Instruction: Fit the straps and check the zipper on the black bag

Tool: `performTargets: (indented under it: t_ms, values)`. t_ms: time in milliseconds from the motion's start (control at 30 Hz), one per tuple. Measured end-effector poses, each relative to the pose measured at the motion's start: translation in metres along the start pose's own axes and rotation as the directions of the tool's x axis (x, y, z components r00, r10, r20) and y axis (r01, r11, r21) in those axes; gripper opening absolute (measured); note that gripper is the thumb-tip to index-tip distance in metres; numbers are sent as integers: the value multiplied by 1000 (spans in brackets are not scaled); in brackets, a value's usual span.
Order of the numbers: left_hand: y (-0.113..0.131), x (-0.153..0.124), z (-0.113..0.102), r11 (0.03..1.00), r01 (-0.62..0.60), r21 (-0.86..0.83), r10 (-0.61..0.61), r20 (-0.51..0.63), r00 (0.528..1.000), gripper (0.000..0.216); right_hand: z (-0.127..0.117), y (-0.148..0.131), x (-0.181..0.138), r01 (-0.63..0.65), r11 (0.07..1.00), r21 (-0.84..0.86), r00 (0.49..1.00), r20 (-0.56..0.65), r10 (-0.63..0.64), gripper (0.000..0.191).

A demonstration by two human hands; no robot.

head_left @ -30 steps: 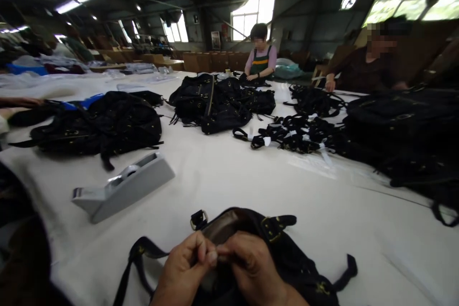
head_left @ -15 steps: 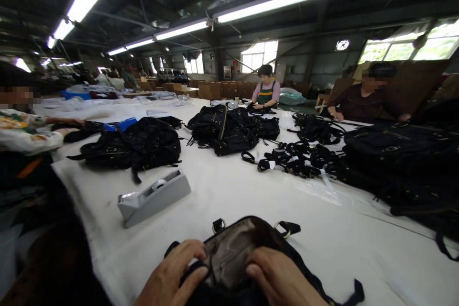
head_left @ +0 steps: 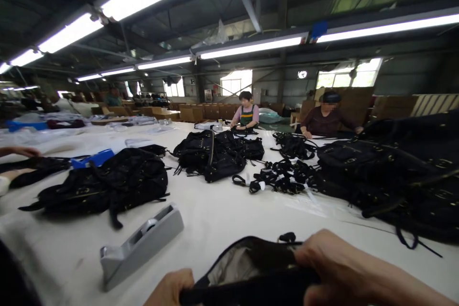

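Note:
A black bag [head_left: 251,267] with a grey lining lies open at the near edge of the white table [head_left: 222,210]. My left hand [head_left: 168,289] grips the bag's rim at the lower left, fingers curled round it. My right hand [head_left: 344,267] holds the rim on the right, fingers wrapped over the black edge. The mouth of the bag is pulled wide between the two hands. Most of both hands is cut off by the bottom of the view.
A grey tape dispenser [head_left: 139,244] sits left of the bag. Black bags lie in piles at the left [head_left: 111,184], the middle [head_left: 215,155] and the right [head_left: 401,172], with a heap of black straps [head_left: 283,177]. Two people [head_left: 245,114] work at the far side.
My hands have moved apart from a pinch at the bag's opening to its two sides, stretching the mouth wide. The view has tilted upward, showing more ceiling.

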State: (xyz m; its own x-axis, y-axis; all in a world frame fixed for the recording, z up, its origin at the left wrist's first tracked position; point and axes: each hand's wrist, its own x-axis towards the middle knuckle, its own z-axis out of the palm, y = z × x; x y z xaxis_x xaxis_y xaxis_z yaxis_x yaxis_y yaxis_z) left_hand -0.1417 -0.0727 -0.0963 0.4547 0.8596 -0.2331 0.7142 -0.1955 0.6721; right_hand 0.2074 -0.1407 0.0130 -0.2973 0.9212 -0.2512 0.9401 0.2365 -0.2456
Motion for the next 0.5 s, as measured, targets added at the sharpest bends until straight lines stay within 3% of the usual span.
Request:
performTargets:
  t_ms: [67,100,200,267,367,433,500]
  values:
    - [33,18,-39,969,-19,244,41,-84,996,29,-41,5,13,13,981,-192,996,-87,-30,30]
    - [52,27,-61,908,-51,416,119,-139,983,22,-64,7,20,0,954,-299,989,-139,-43,31]
    - [103,48,-126,796,-57,603,285,-289,914,25,-126,6,38,-110,861,-497,946,-318,-63,34]
    - [116,54,-157,707,-2,707,375,-372,849,28,-149,0,41,-176,836,-519,899,-430,-78,34]
    - [85,57,-168,510,99,854,546,-411,730,25,-135,-7,40,-164,853,-495,840,-523,-142,26]
    - [37,61,-149,448,22,894,631,-334,700,18,-94,-2,41,-107,881,-461,836,-521,-171,21]
    - [-17,60,-113,490,-88,867,726,-350,592,25,-37,7,39,-31,903,-428,866,-463,-190,26]
